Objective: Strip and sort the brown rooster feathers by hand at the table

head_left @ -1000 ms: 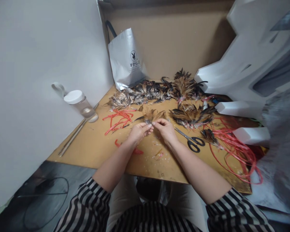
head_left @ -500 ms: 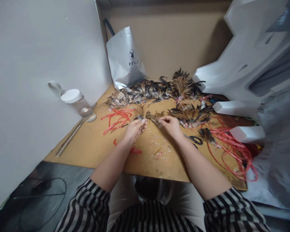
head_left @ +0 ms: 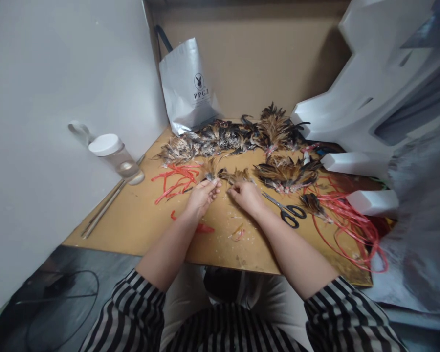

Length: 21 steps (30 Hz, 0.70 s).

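Observation:
My left hand [head_left: 204,195] is closed, pinching the base of a small bunch of brown feathers [head_left: 209,168] that fans out above the fingertips. Just to its right, my right hand [head_left: 245,196] has its fingers pressed together; what they pinch, if anything, is too small to make out. Behind the right hand lie some loose brown feathers [head_left: 239,174], partly hidden by it. Black-handled scissors [head_left: 288,211] rest on the table right of that hand. Cut red plastic strips [head_left: 176,182] lie left of the left hand.
Along the back of the yellowish table [head_left: 132,220] runs a pile of feathers [head_left: 220,137]. Feather bunches [head_left: 288,174] and a tangle of red strips [head_left: 352,225] are at the right. A silver bag [head_left: 187,90], a bottle [head_left: 119,159] and thin sticks [head_left: 102,210] stand or lie left.
My right hand has moved left and slightly nearer me, closer to my left hand. More of the scissors shows now. The left hand stays on its feather bunch.

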### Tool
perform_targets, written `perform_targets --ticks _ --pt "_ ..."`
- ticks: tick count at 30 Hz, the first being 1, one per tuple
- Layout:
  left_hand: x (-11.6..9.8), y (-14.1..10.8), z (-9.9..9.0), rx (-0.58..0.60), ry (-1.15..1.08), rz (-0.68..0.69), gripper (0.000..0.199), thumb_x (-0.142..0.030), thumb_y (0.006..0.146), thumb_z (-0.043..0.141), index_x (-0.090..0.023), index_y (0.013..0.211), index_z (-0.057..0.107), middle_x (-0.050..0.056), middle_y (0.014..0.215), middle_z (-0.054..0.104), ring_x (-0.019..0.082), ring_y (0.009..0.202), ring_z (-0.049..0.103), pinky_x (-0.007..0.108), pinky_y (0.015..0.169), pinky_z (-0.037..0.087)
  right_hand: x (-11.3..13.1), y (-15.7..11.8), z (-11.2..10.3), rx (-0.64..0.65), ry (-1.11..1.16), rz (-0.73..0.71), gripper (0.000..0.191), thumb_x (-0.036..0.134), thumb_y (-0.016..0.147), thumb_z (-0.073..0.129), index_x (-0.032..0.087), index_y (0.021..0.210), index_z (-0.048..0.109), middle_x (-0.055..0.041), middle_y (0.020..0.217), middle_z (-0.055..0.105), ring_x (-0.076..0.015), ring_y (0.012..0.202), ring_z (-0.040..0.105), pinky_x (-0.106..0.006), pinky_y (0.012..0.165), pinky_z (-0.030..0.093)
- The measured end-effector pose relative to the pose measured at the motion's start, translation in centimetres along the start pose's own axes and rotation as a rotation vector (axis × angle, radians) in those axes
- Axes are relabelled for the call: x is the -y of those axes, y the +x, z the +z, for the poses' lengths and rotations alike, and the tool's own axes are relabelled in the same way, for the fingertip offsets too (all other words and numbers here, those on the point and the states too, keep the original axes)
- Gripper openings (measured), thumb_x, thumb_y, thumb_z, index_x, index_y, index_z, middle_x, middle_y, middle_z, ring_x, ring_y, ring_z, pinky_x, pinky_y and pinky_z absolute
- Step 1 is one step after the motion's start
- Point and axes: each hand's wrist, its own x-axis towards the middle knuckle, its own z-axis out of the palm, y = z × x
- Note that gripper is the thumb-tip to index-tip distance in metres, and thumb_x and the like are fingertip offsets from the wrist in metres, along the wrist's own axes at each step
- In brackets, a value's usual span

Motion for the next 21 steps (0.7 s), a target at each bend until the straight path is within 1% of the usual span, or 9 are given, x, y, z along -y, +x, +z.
perform_targets --ticks 4,7,9,11,13,16,18,19,21 --pt "0.1 0.1 0.0 0.022 -0.002 0.002 0.022 -0.024 0.065 0.070 -0.012 0.082 0.063 0.002 0.073 0.063 0.003 0.053 0.054 0.012 0.044 0.036 1.7 0.3 0.7 0.018 -0.168 0.024 0.034 0.043 0.076 0.049 0.016 0.087 0.067 -0.0134 0.082 0.068 -0.0232 0.075 0.061 -0.030 0.064 0.040" --pt "0.1 0.0 0.0 0.019 0.002 -0.001 0.021 -0.024 0.066 0.070 -0.011 0.081 0.063 0.002 0.073 0.063 0.003 0.053 0.053 0.012 0.044 0.036 2.0 0.5 1.3 0.031 -0.218 0.053 0.032 0.034 0.078 0.047 0.013 0.090 0.066 -0.0176 0.083 0.067 -0.0247 0.077 0.062 -0.031 0.067 0.041" --pt "0.0 -0.1 0.1 0.010 0.004 -0.005 0.021 -0.024 0.066 0.070 -0.011 0.081 0.063 0.002 0.074 0.063 0.002 0.052 0.053 0.012 0.044 0.036 1.8 0.5 1.6 0.024 -0.191 0.063 0.027 0.026 0.078 0.046 0.012 0.084 0.068 -0.0182 0.081 0.067 -0.0246 0.076 0.062 -0.032 0.068 0.041" --pt "-0.1 -0.1 0.1 0.005 0.001 -0.007 0.022 -0.024 0.065 0.070 -0.011 0.081 0.063 0.002 0.074 0.063 0.002 0.052 0.053 0.012 0.043 0.036 1.3 0.5 1.5 0.004 -0.092 0.077 0.023 0.024 0.075 0.048 0.014 0.073 0.068 -0.0157 0.074 0.066 -0.0230 0.070 0.061 -0.031 0.065 0.041" --pt "-0.1 -0.1 0.1 0.001 -0.006 -0.007 0.022 -0.024 0.065 0.071 -0.011 0.081 0.063 0.002 0.073 0.063 0.002 0.051 0.053 0.012 0.043 0.036 0.7 0.5 1.2 0.009 0.138 0.111 0.019 0.027 0.071 0.053 0.015 0.062 0.065 -0.0095 0.062 0.063 -0.0180 0.058 0.056 -0.028 0.057 0.039" --pt "-0.2 -0.2 0.1 0.014 -0.023 -0.025 0.019 -0.022 0.067 0.070 -0.012 0.081 0.063 0.002 0.073 0.063 0.002 0.052 0.054 0.011 0.043 0.036 -0.1 0.5 0.5 0.050 0.702 0.233 0.020 0.036 0.064 0.060 0.016 0.063 0.062 0.0014 0.045 0.050 -0.0088 0.039 0.039 -0.023 0.042 0.029" --pt "-0.1 -0.2 0.1 0.043 -0.036 -0.069 0.017 -0.020 0.068 0.068 -0.011 0.081 0.062 0.003 0.074 0.063 0.003 0.053 0.055 0.011 0.043 0.036 -0.4 0.5 0.1 0.079 1.032 0.318 0.024 0.039 0.060 0.064 0.016 0.067 0.059 0.0070 0.039 0.039 -0.0052 0.033 0.026 -0.020 0.036 0.020" --pt "-0.1 -0.2 0.1 0.057 -0.043 -0.093 0.016 -0.019 0.069 0.067 -0.011 0.081 0.062 0.003 0.075 0.064 0.003 0.054 0.056 0.011 0.043 0.037 -0.4 0.4 -0.1 0.097 1.150 0.339 0.025 0.039 0.058 0.066 0.016 0.068 0.058 0.0090 0.037 0.034 -0.0040 0.032 0.022 -0.020 0.035 0.015" --pt "0.0 -0.3 0.1 0.075 -0.059 -0.129 0.013 -0.017 0.071 0.066 -0.011 0.081 0.062 0.004 0.077 0.064 0.004 0.055 0.056 0.011 0.044 0.039 -0.2 0.3 -0.4 0.140 1.315 0.331 0.026 0.036 0.056 0.069 0.016 0.067 0.056 0.0114 0.037 0.028 -0.0025 0.032 0.016 -0.018 0.035 0.010"
